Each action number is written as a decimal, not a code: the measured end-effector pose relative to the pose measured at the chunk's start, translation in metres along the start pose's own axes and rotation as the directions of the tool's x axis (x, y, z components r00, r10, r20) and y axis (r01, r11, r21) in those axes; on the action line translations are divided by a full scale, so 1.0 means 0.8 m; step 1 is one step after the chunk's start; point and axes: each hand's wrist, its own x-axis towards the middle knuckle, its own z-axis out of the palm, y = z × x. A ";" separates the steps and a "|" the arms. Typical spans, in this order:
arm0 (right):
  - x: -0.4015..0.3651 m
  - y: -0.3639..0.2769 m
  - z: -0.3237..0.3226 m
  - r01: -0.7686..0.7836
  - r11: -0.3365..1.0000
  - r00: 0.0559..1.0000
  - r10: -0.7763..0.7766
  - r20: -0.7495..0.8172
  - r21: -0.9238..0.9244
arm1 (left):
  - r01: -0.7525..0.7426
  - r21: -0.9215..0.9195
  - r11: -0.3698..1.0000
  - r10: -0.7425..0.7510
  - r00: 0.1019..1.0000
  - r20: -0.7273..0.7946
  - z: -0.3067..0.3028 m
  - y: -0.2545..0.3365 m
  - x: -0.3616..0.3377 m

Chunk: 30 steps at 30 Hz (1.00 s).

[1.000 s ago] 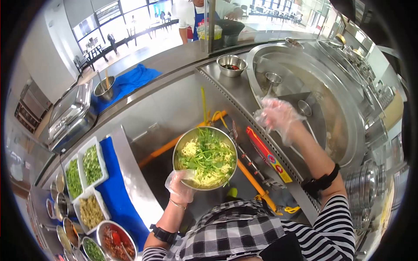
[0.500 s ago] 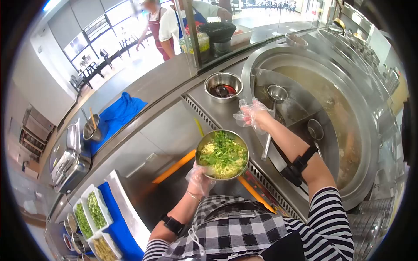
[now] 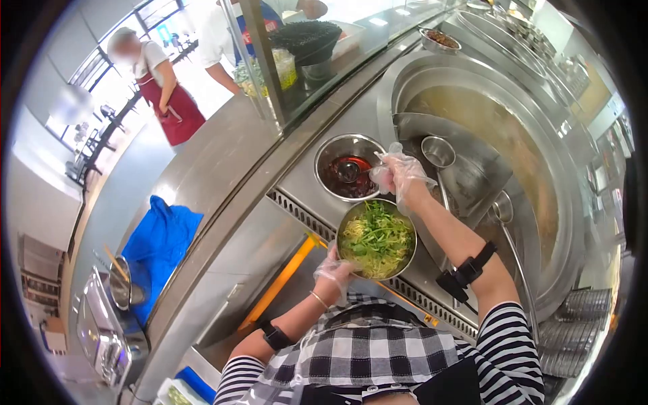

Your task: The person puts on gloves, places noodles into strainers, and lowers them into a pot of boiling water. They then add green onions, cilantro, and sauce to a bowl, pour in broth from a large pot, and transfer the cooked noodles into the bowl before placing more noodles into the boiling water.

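My left hand [image 3: 333, 275], in a clear plastic glove, grips the lower left rim of a metal bowl [image 3: 411, 262]. Noodles topped with chopped greens [image 3: 375, 236] fill that bowl. Just above it on the steel counter stands a second metal bowl [image 3: 324, 145] holding dark red sauce. A small ladle [image 3: 349, 172] rests in the sauce. My right hand [image 3: 399, 174], also gloved, is closed around the ladle's handle at the sauce bowl's right rim.
At the right is a large round pot [image 3: 540, 125] with broth, two long ladles [image 3: 439, 152] and a metal divider. A blue cloth [image 3: 162, 233] lies on the left ledge. Behind the glass partition [image 3: 324, 67] are two people [image 3: 169, 94].
My right hand has closed on the sauce ladle's handle. My left hand and the noodle bowl have moved right, nearer the sauce bowl. The view has shifted.
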 end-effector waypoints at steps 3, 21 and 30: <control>-0.014 -0.015 0.004 0.122 0.986 0.992 -0.123 -0.001 -0.110 | 0.152 0.387 0.910 -0.202 0.975 0.093 -0.009 0.067 0.006; -0.063 -0.029 -0.010 0.670 0.575 0.742 -0.504 0.441 -0.469 | -0.361 0.271 0.892 0.402 0.909 -0.113 -0.030 0.174 0.180; -0.100 -0.034 -0.009 -0.033 0.902 0.996 -0.006 0.088 0.430 | -0.483 0.374 0.791 0.577 0.792 -0.198 0.024 0.166 0.113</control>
